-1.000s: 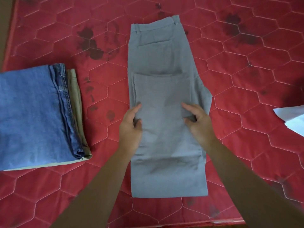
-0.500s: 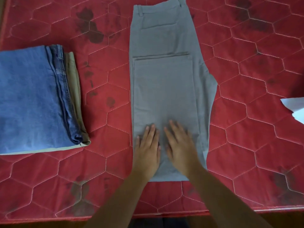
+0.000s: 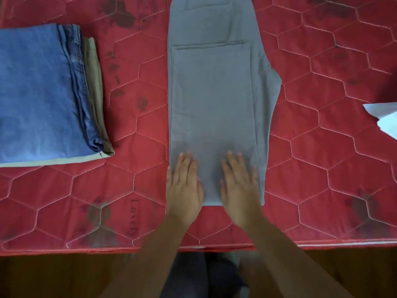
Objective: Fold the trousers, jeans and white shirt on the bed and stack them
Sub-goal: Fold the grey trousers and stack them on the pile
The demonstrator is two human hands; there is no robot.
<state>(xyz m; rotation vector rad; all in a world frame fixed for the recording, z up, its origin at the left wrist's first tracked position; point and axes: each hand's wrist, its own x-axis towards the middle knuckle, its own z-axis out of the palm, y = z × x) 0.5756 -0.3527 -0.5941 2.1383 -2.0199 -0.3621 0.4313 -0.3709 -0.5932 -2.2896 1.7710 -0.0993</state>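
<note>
Grey trousers point(image 3: 214, 100) lie lengthwise in the middle of the red bed, their legs folded up over the seat, the waistband out of view at the top. My left hand point(image 3: 184, 186) lies flat on the near left corner of the fold. My right hand point(image 3: 239, 186) lies flat on the near right part, fingers straight and spread. Folded blue jeans point(image 3: 40, 93) sit at the left on top of folded khaki trousers point(image 3: 94, 87). A corner of the white shirt point(image 3: 384, 117) shows at the right edge.
The red quilted mattress point(image 3: 322, 168) with dark stains fills the view. Its near edge point(image 3: 86, 250) runs across the bottom, with dark floor and my legs below it.
My hands slid from the middle of the trousers down to the near fold and then spread apart toward its corners. The view shifted toward the bed's near edge.
</note>
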